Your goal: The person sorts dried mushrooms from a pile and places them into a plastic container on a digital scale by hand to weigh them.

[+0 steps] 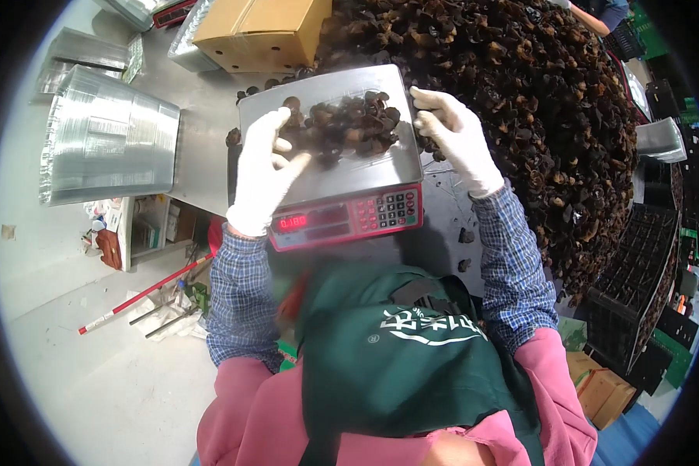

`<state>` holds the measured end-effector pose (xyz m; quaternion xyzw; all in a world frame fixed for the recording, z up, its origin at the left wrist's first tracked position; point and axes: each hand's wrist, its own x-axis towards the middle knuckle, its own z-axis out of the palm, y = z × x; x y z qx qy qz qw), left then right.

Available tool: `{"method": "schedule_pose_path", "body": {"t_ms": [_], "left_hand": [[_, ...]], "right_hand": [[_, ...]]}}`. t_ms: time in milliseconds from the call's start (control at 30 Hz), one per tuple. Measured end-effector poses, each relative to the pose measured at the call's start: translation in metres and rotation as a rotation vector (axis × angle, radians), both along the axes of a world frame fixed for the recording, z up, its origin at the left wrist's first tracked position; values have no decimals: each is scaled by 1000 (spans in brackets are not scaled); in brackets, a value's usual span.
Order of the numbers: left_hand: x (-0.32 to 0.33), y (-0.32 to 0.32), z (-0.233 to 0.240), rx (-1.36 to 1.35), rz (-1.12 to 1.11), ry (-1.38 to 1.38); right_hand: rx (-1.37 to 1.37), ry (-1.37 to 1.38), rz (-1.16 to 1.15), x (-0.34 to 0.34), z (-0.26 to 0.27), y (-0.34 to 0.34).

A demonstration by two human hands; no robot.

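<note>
A red digital scale (349, 218) with a lit display stands in front of me. On its steel weighing pan (326, 186) lies a loose heap of dark brown wood ear mushrooms (355, 125), which look dried. My left hand (271, 163), in a white glove, is over the pan's left part beside the heap, thumb and fingers apart, nothing plainly between them. Just right of the pan's right edge is my gloved right hand (454, 134), its fingers half bent and apart above the edge of the big mushroom pile (536, 116). No item shows in it.
Stacked clear plastic trays (110, 140) stand at the left. Behind the scale is a cardboard box (262, 35). Black crates (635, 285) stand at the right, near another stack of clear trays (661, 140). A co-worker's arm (588, 20) shows at the top right.
</note>
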<state>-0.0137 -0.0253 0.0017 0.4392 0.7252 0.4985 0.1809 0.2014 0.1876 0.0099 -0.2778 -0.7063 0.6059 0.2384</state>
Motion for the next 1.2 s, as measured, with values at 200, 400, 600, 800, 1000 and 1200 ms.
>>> {"method": "schedule_pose_path", "body": {"t_ms": [200,400,600,800,1000,1200], "left_hand": [[-29,-29,9,13,178,-140],[-56,-54,3,-30,312,-82],[-64,-34,8,-57,243,155],[-65,37,-21,-132,127,361],[-80,47,-45,-162,51,466],[-56,33,-1,-145,-117,867]], "right_hand": [[-87,-111,-159,69,-28,-25],[-118,-322,-224,162,-51,-58],[-93,-452,-322,249,-59,-76],[16,-563,-378,265,-59,-106],[108,-520,-519,281,-81,-122],[-32,-453,-524,259,-75,-146]]}}
